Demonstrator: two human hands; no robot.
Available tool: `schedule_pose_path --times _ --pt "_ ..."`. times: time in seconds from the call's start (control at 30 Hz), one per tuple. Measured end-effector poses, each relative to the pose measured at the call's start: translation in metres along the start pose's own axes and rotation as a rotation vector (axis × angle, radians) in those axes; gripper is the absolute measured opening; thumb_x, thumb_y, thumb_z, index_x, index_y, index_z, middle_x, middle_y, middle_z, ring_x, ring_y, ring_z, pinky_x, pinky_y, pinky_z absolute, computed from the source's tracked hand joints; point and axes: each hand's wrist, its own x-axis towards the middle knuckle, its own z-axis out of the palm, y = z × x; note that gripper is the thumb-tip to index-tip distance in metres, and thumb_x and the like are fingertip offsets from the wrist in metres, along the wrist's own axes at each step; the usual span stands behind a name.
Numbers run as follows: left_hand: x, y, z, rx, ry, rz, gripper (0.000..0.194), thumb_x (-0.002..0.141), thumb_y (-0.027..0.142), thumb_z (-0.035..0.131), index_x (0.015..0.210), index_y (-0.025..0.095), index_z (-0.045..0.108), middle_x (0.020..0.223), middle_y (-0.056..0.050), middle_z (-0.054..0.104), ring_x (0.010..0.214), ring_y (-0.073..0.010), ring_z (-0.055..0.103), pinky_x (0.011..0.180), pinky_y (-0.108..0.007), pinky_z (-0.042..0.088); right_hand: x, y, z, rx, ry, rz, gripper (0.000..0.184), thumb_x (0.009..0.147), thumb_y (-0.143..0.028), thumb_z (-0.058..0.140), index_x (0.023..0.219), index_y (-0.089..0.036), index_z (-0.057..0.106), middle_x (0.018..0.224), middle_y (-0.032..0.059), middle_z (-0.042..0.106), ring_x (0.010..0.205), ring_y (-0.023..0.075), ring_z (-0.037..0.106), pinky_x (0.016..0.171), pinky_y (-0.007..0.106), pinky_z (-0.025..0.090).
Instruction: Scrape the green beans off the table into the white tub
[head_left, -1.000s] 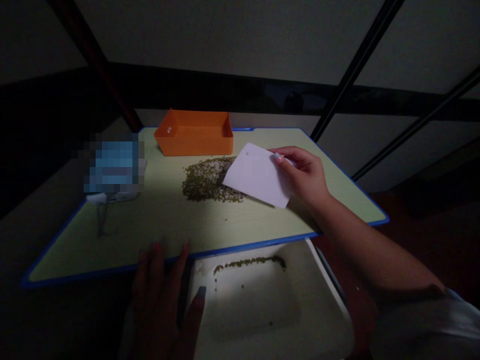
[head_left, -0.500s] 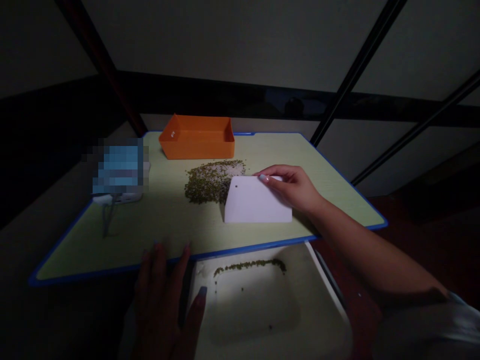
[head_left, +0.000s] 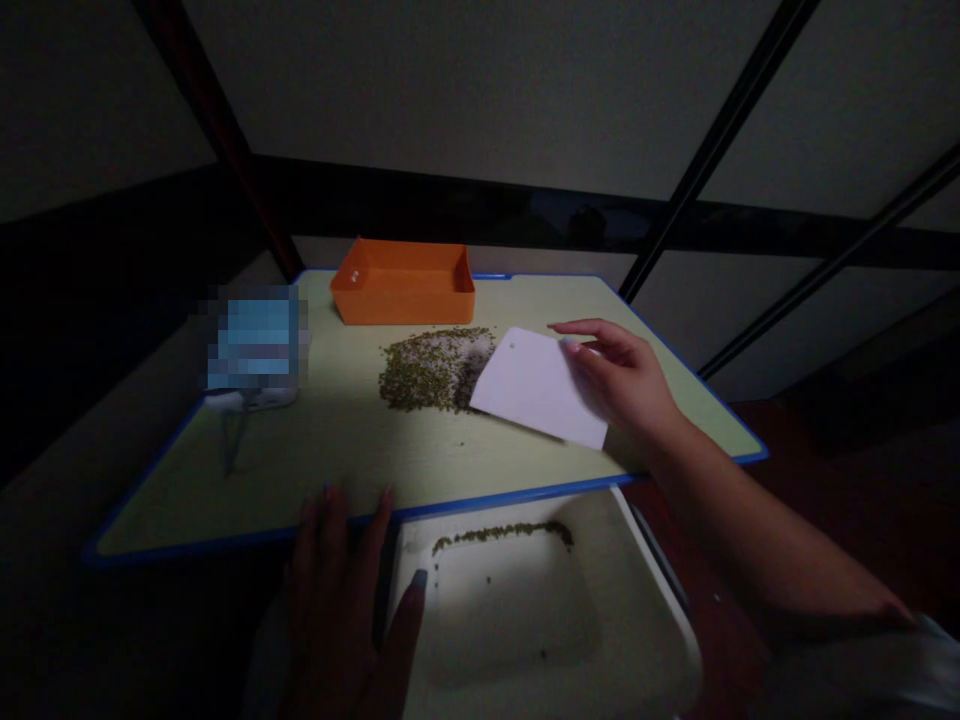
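Observation:
My right hand (head_left: 626, 375) grips a flat white scraper (head_left: 536, 385) between thumb and fingers. The scraper is tilted, its left corner beside a spread heap of small green beans or seeds (head_left: 420, 370) mixed with white grains (head_left: 469, 345). My left hand (head_left: 349, 590) is open, its fingers apart, at the table's front edge and the left side of a white bin (head_left: 517, 610). A thin line of green grains (head_left: 502, 531) lies along the bin's far inner edge, with a few loose ones on its floor.
An orange open-fronted tray (head_left: 405, 305) stands at the back of the pale table (head_left: 337, 450), which has a blue rim. At the left is a pixelated blue object (head_left: 255, 340) on a small stand. A panelled wall (head_left: 450, 100) rises behind.
The scraper has tilted, its left end rising and swinging toward the back right. My right hand has shifted slightly right. The left hand stays by the bin.

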Motion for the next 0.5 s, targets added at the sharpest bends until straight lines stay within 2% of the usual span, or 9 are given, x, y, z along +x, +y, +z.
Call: schedule_pose_path --times 0.1,0.2,0.3,0.37,0.5 --pt "-0.002 0.005 0.001 -0.053 0.013 -0.015 0.065 0.102 0.036 0.039 0.158 0.055 0.012 0.180 0.002 0.004 0.168 -0.0292 0.003 0.129 -0.081 0.023 -0.023 -0.009 0.002 -0.130 0.021 -0.084 0.020 0.085 -0.037 0.073 0.099 -0.024 0.080 0.102 0.0048 0.080 0.085 0.0199 0.067 0.076 0.033 0.049" --pt "-0.002 0.009 0.003 -0.091 0.046 -0.039 0.059 0.103 0.039 0.039 0.158 0.051 0.020 0.180 0.000 0.009 0.167 -0.0274 0.008 0.130 -0.078 0.025 -0.045 -0.007 0.013 -0.187 0.018 -0.093 0.020 0.090 -0.035 0.064 0.099 -0.023 0.077 0.101 0.0058 0.079 0.093 0.0226 0.069 0.084 0.036 0.050" --pt "-0.001 0.010 0.005 -0.095 0.069 -0.046 0.054 0.103 0.042 0.035 0.157 0.040 0.032 0.178 -0.007 0.017 0.167 -0.0272 0.010 0.132 -0.075 0.022 -0.055 0.000 0.025 -0.222 0.018 -0.065 0.020 0.090 -0.034 0.059 0.097 -0.024 0.074 0.096 0.0054 0.078 0.088 0.0231 0.067 0.081 0.036 0.050" --pt "0.002 0.009 0.004 -0.090 0.043 -0.064 0.054 0.103 0.044 0.033 0.155 0.033 0.039 0.177 -0.011 0.019 0.167 -0.0293 0.009 0.131 -0.075 0.022 -0.057 0.003 0.031 -0.247 0.011 -0.047 0.020 0.090 -0.034 0.057 0.098 -0.024 0.073 0.091 0.0049 0.076 0.083 0.0230 0.066 0.076 0.035 0.049" --pt "0.005 0.002 0.003 -0.100 -0.057 -0.109 0.057 0.102 0.052 0.032 0.155 0.034 0.042 0.178 -0.011 0.017 0.167 -0.0316 0.008 0.129 -0.078 0.024 -0.055 0.005 0.035 -0.269 -0.003 -0.030 0.023 0.090 -0.040 0.057 0.099 -0.024 0.072 0.087 0.0047 0.074 0.077 0.0230 0.063 0.069 0.034 0.046"
